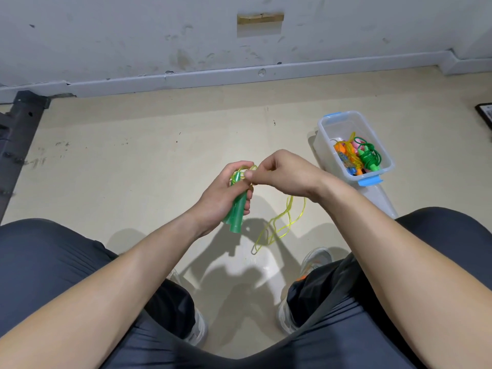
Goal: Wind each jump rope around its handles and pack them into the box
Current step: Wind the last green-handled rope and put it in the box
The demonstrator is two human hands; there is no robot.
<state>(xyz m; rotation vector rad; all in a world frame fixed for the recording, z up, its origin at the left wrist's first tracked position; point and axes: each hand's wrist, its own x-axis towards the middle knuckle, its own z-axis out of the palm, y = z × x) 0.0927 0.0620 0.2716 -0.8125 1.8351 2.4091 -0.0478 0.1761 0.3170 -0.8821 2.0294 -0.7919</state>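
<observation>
The person's left hand (221,194) is clenched around the pair of green handles (236,215). It holds them together and nearly upright, well to the left of the box (343,125) and nearer the person than it is. The right hand (283,173) pinches the yellow rope (279,227) between thumb and fingers right at the handles' top end, where a few turns are bunched. The rest of the rope hangs in slack loops on the box side of the handles and drops toward the floor (133,155), stopping short of the box. At the near end of the box lie other bundled ropes (358,155) in orange, pink and green. Its far end is bare.

The likeliest trouble is at the top of the handles. The turns sit so close to the end that a slackened pinch would probably let them slide off and spring open. The hanging loops appear to cross one another, so drawing them up quickly could pull them into a knot rather than a clean wrap. If the left grip eases, the two handles may splay and loosen every turn. A tail left untucked could also unwind on the way across to the box, or snag the ropes lying in it.
</observation>
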